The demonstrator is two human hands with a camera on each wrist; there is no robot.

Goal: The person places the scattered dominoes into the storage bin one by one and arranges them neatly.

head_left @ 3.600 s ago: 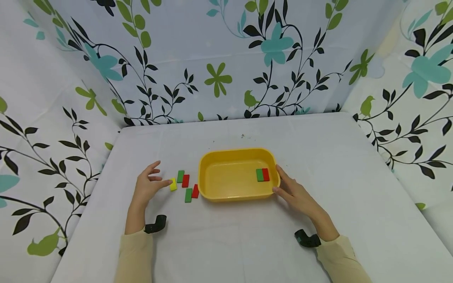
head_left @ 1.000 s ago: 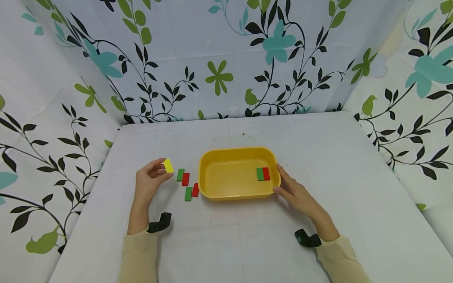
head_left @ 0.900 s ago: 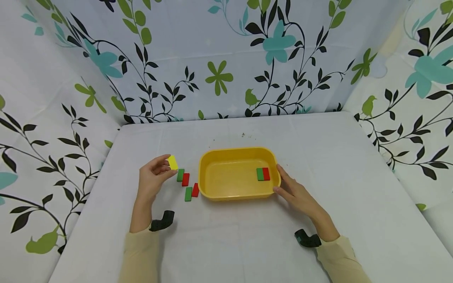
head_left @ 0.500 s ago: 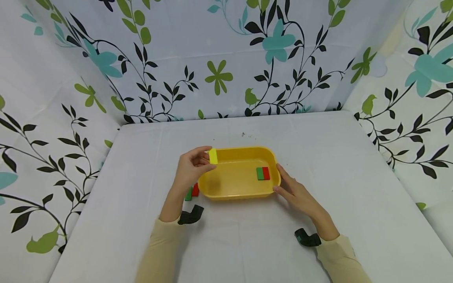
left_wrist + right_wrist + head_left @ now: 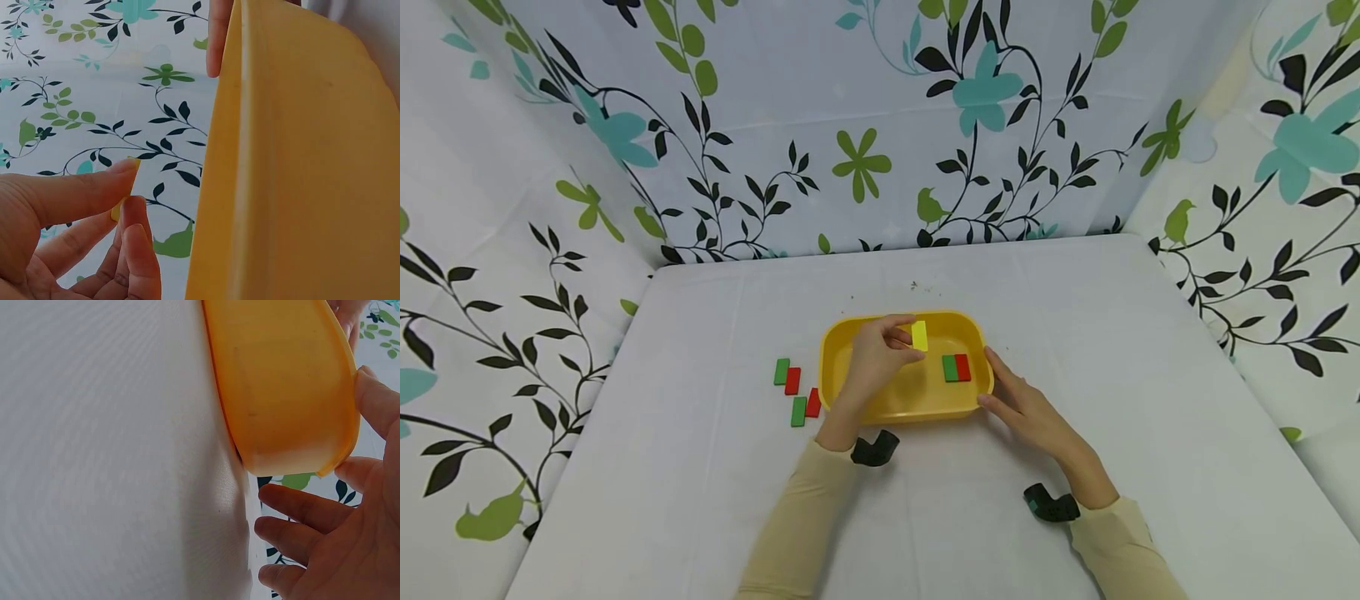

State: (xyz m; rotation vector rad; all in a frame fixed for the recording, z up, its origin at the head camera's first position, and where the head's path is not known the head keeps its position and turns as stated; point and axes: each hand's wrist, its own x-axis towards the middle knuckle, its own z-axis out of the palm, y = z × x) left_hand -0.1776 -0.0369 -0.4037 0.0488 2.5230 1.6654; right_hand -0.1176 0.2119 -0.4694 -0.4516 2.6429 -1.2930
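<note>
Over the yellow tray (image 5: pixel 917 400), my left hand (image 5: pixel 874 360) pinches a small yellow block (image 5: pixel 920 336) between thumb and fingers. In the left wrist view the block (image 5: pixel 134 178) shows edge-on, partly hidden by the fingers. My right hand (image 5: pixel 1030 417) rests thumb and index finger against the tray's right end, the other fingers extended beside it in the right wrist view. Inside the tray, a green block (image 5: pixel 951 368) and a red block (image 5: pixel 963 367) lie side by side near that end.
Left of the tray lie a green block (image 5: pixel 782 372) touching or nearly touching a red block (image 5: pixel 792 382), and a second green block (image 5: pixel 798 412) beside another red block (image 5: pixel 813 403). Patterned curtains surround the white table (image 5: pixel 925 517). Each wrist wears a black device (image 5: pixel 1051 503).
My left hand has picked the yellow block up from the table and carried it rightward, over the loose blocks, to above the tray. The right hand has stayed at the tray's end.
</note>
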